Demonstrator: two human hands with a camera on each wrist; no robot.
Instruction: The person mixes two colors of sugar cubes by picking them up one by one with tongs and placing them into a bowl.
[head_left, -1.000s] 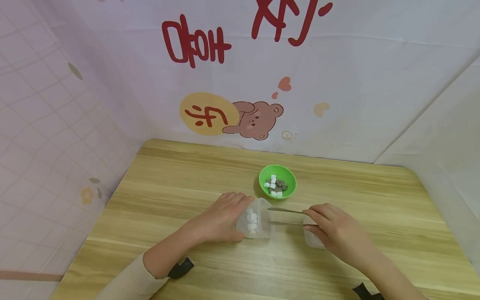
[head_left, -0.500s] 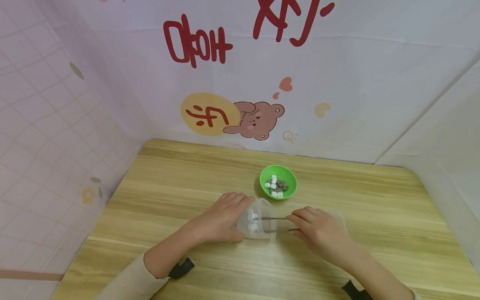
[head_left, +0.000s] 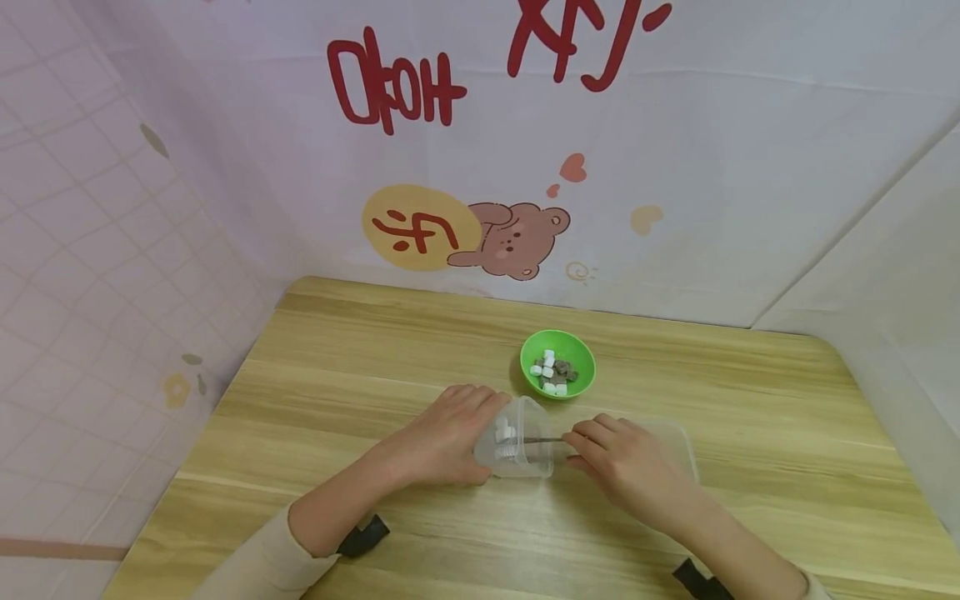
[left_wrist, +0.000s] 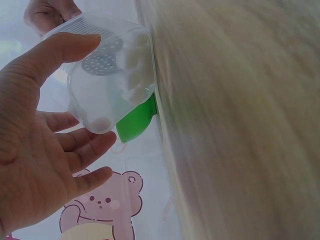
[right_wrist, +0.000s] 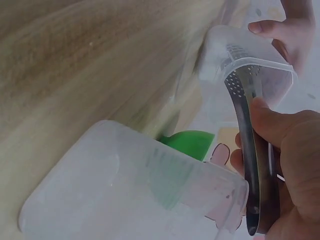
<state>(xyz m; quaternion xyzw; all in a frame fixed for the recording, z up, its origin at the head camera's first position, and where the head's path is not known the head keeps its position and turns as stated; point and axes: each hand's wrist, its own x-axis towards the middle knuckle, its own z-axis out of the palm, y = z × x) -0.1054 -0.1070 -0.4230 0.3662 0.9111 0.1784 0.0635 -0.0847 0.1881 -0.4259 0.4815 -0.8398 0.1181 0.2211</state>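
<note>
My left hand [head_left: 450,437] grips a clear plastic container [head_left: 536,462] that lies on its side, mouth facing right. Small white marshmallow-like pieces [left_wrist: 137,67] sit inside it along the lower wall. My right hand [head_left: 630,467] holds metal tongs [right_wrist: 247,125], whose perforated tips [left_wrist: 100,65] reach into that container. In the left wrist view, the tips are close to the white pieces; whether they pinch one I cannot tell. Just behind the container stands a green bowl [head_left: 573,344] with several white pieces and greyish-brown chunks in it.
A second clear plastic container [right_wrist: 75,185] lies on the wooden table [head_left: 375,333] by my right hand, partly hidden by it in the head view. Printed cloth walls [head_left: 712,208] rise behind the table and at both sides.
My right hand has moved left, taking the tongs from the container's mouth to deep inside it. More of the second container shows behind the hand. My left hand stays in place.
</note>
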